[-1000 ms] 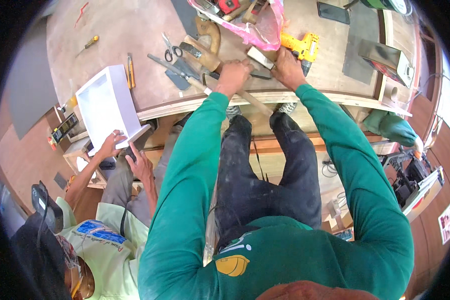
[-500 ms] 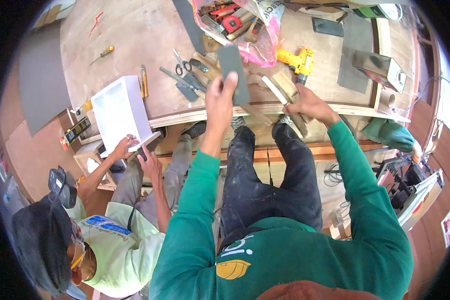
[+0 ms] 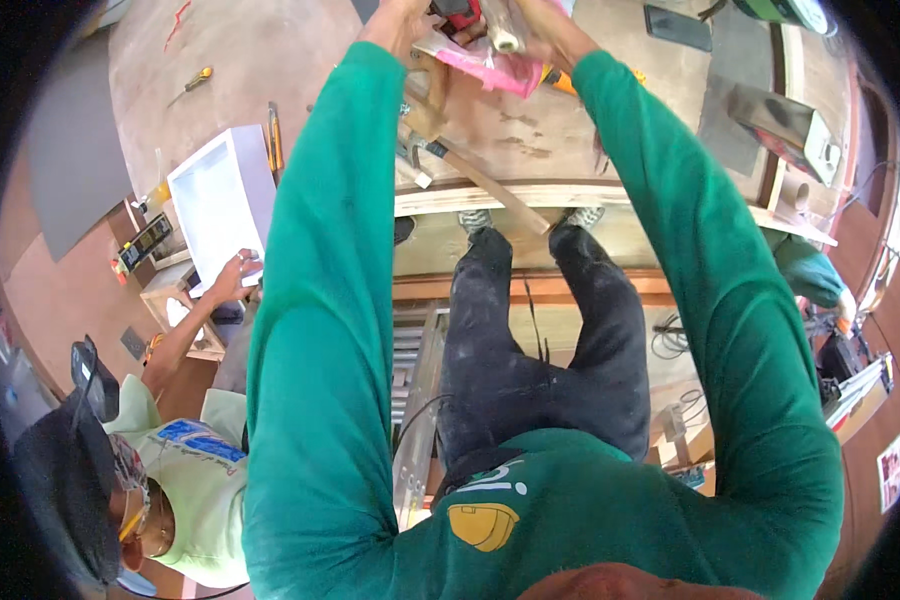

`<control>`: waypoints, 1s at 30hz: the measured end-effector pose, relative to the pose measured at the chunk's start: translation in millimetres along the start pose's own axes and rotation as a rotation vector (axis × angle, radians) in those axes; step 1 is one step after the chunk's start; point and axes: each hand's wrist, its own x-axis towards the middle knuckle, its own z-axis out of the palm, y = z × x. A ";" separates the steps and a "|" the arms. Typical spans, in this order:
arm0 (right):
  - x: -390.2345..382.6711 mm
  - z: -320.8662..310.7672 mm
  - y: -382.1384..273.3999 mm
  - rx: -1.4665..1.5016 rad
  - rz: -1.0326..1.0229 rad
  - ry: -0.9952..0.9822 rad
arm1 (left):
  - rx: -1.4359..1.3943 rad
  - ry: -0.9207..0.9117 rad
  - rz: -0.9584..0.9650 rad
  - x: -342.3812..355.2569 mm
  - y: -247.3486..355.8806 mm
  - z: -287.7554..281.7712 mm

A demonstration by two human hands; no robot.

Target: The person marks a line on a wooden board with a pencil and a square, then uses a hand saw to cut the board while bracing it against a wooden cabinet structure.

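Observation:
Both my arms stretch far across the workbench (image 3: 530, 130) to a pink and clear plastic bag (image 3: 490, 72) of tools at the top edge. My left hand (image 3: 398, 22) is at the bag's left side, its fingers cut off by the picture's edge. On the bag's right side is my right hand (image 3: 558, 32), smeared by motion, its fingers hidden. Between them a pale rod-like piece (image 3: 503, 38) points toward me, beside a red tool (image 3: 458, 12) in the bag. Closer to me lies a hammer-like tool with a wooden handle (image 3: 490, 188), its end over the bench edge.
At left, a co-worker's hand (image 3: 232, 277) holds a white open box (image 3: 220, 205). A screwdriver (image 3: 192, 84) and an orange-handled tool (image 3: 274, 138) lie beyond. A yellow drill (image 3: 562, 82) is mostly behind my right arm. A phone (image 3: 678, 28) and metal can (image 3: 782, 130) stand right.
Both hands have moved forward to the bag. The dark flat piece in my left hand and the pale strips in my right are no longer visible there. The co-worker's second hand is hidden now.

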 end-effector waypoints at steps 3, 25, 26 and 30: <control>-19.1 48.1 -8.5 -0.126 0.033 0.282 | 0.485 -0.217 0.888 -60.0 -23.1 -12.9; -93.7 145.5 166.4 -1.387 0.009 0.595 | 0.563 0.485 0.178 -250.7 -264.4 -87.5; -92.7 130.2 172.6 -1.269 0.038 0.578 | 0.599 0.466 0.247 -258.6 -307.8 -92.3; -88.7 92.2 178.2 -1.121 0.158 0.491 | 0.615 0.310 -0.043 -310.6 -366.4 -97.7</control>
